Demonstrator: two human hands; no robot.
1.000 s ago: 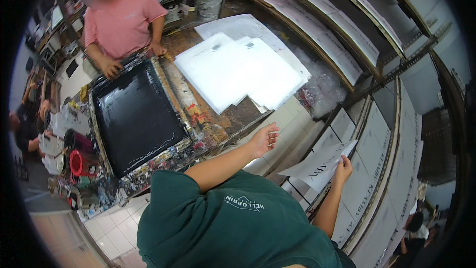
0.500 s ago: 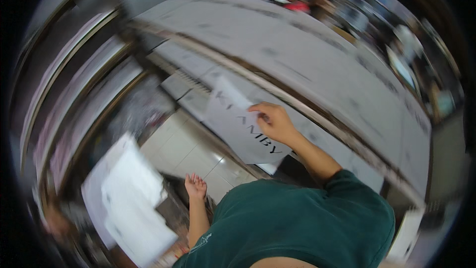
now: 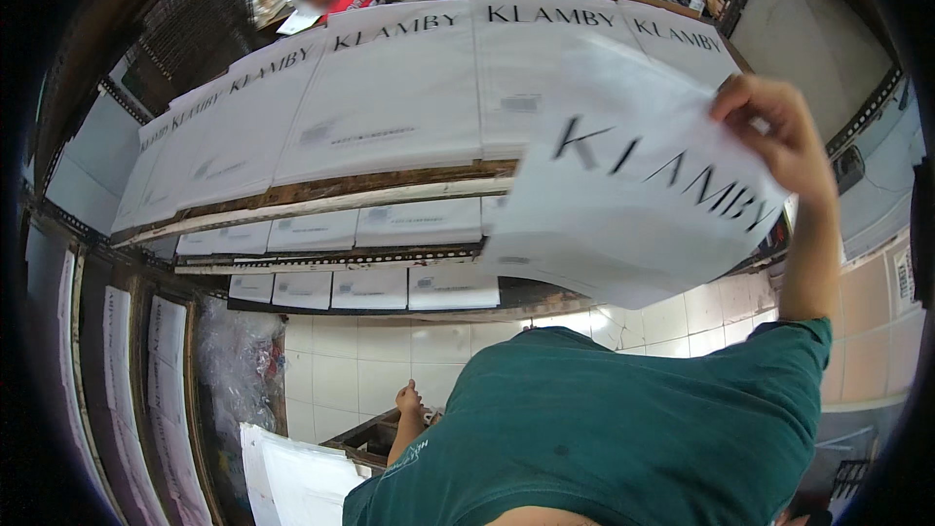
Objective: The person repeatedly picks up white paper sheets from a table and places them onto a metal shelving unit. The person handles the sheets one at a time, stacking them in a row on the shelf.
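Note:
My right hand (image 3: 769, 127), raised at the right, pinches the upper edge of a thin white sheet (image 3: 623, 224) printed with large black lettering. The sheet droops and curves, hanging in front of a long rack shelf. Similar printed white sheets (image 3: 390, 88) lie side by side along the top shelf, partly hidden by the held one. My left hand (image 3: 409, 397) is low beside my body, near a dark wooden crate (image 3: 375, 436); its fingers are curled and nothing shows in them.
Lower rack shelves (image 3: 331, 255) hold more printed sheets. Another rack (image 3: 136, 390) stands at the left, beside crumpled clear plastic (image 3: 234, 360). A pile of white sheets (image 3: 292, 472) is at lower left. Beyond the top shelf, a person in red (image 3: 349, 2) bends over; another stands behind.
My right hand has lifted the sheet up and to the right, still gripping it. The view has swung round and is sharper. My left hand's fingers have curled in.

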